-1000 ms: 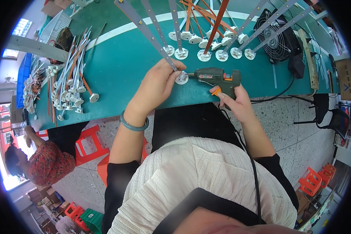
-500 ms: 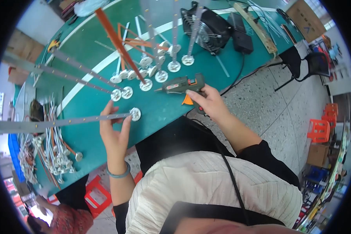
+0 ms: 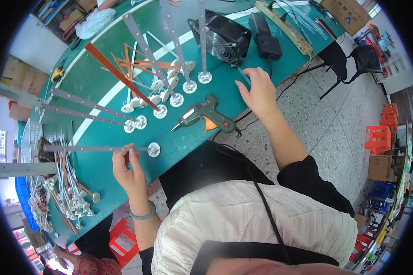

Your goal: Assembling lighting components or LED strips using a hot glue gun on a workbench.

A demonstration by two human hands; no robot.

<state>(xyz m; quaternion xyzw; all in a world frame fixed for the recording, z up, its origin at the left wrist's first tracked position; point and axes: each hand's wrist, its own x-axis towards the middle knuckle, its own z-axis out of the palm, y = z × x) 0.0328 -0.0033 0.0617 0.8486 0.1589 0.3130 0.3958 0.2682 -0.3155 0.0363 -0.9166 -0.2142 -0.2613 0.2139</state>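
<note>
My left hand (image 3: 129,170) pinches a grey light strip (image 3: 92,148) with small yellow dots close to its round white base (image 3: 154,150), over the green table. A dark green glue gun (image 3: 202,114) with an orange trigger lies on its side by the front edge, out of my hands. My right hand (image 3: 260,94) is beyond it, thumb and fingers apart around a thin translucent stick (image 3: 244,75) on the table; a grip on it is not visible. Several more strips stand on white discs, one of them orange-brown (image 3: 124,78).
A black fan (image 3: 220,36) and a black power adapter (image 3: 266,43) sit at the back, beside a power strip (image 3: 284,25). Bundled strips with discs (image 3: 71,197) lie at the left. Cables run past the table's right edge. Another person (image 3: 94,263) sits at lower left.
My right hand has let go of the glue gun, which now rests on the table, and has moved out to the thin stick. My left hand still holds the light strip. The view has shifted.
</note>
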